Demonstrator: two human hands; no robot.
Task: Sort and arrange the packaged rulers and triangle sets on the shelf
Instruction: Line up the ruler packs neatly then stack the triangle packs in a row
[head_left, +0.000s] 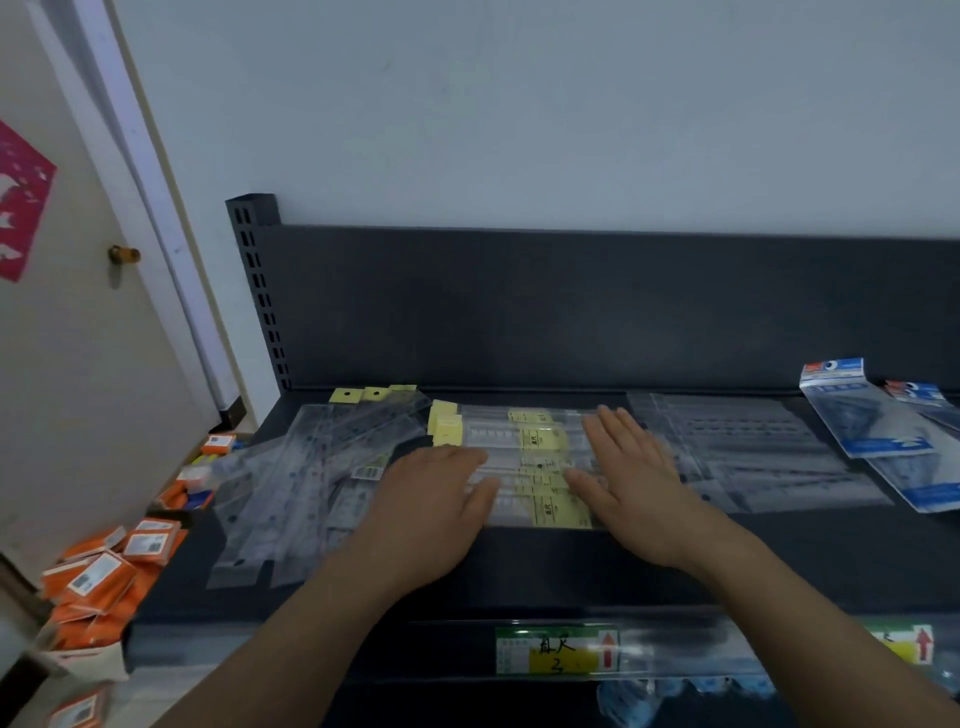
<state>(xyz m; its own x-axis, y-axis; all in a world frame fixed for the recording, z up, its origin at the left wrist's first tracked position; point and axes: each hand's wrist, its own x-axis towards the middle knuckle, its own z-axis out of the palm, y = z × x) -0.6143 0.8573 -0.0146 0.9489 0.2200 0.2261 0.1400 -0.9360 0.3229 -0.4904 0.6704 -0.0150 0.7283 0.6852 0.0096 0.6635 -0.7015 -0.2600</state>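
A row of clear-packaged rulers with yellow labels (535, 457) lies flat in the middle of the dark shelf (810, 551). My left hand (431, 499) rests flat on their left end, fingers straight. My right hand (634, 467) lies flat on their right end, fingers spread. To the left, a fanned pile of long clear ruler packs (306, 478) with yellow header tabs slants toward the front edge. To the right lies a stack of clear packs (748, 447). Blue-and-white triangle set packs (872, 415) lie at the far right.
The shelf's dark back panel (571, 306) rises behind the packs. A price label strip (556, 652) runs along the front edge. Orange small boxes (109, 571) are heaped beside the shelf's left end, near a door (67, 364).
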